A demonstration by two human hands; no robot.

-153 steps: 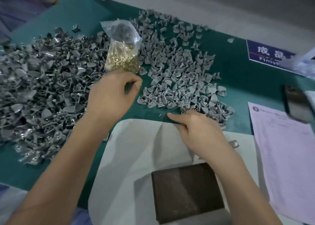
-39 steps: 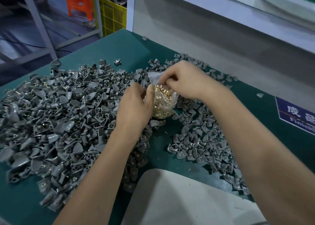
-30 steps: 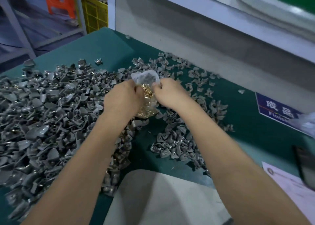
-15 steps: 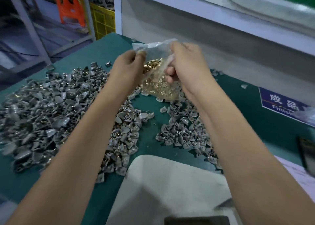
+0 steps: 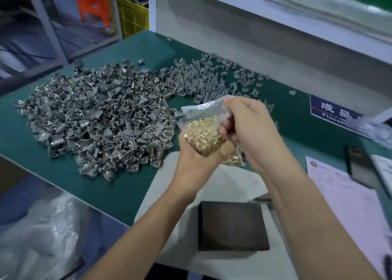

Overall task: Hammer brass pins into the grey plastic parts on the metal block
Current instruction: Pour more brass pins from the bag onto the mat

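A clear plastic bag of brass pins (image 5: 203, 133) is held above the table's front middle. My left hand (image 5: 195, 159) cups the bag from below, fingers curled round its bottom. My right hand (image 5: 248, 129) grips the bag's upper right side near its mouth. A dark square metal block (image 5: 232, 226) lies on a white sheet (image 5: 169, 186) just below my hands. A big heap of grey plastic parts (image 5: 101, 118) covers the green mat to the left, and a thinner scatter of grey parts (image 5: 212, 78) lies behind the bag.
White paper forms (image 5: 347, 197) and a dark phone-like object (image 5: 360, 167) lie at the right. A blue sign (image 5: 331, 110) is on the green mat (image 5: 95, 186). Crumpled clear plastic (image 5: 42, 237) sits below the table's left edge. A grey wall panel rises behind the table.
Both hands have brought the bag of pins down and toward me, from above the parts to just over the white sheet. My left hand has shifted from the bag's mouth to under it.
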